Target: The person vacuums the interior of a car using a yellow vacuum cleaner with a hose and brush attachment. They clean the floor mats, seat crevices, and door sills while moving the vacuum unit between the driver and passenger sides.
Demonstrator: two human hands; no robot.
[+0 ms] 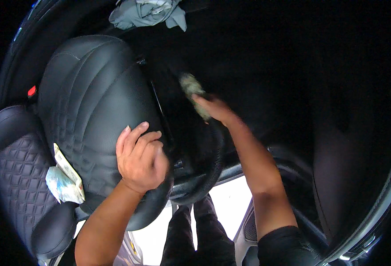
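My left hand (143,159) rests on or just over the front of a black leather-look car seat cushion (105,89). Its fingers are partly curled and apart, with nothing in them. In the dark footwell, my right hand (215,108) grips a mottled, pale tan-green vacuum hose end (192,85), blurred and partly covered by the fingers. From below that hand, a black corrugated hose (218,156) curves down over the door sill (228,174). Whatever the tip touches is lost in the dark.
Crumpled white-and-blue packaging (64,186) lies where the cushion meets the quilted backrest (21,163). A red buckle button (32,91) shows beyond it. Grey cloth (145,15) is bunched at the far side. Near my legs (197,232) is the door panel (248,229).
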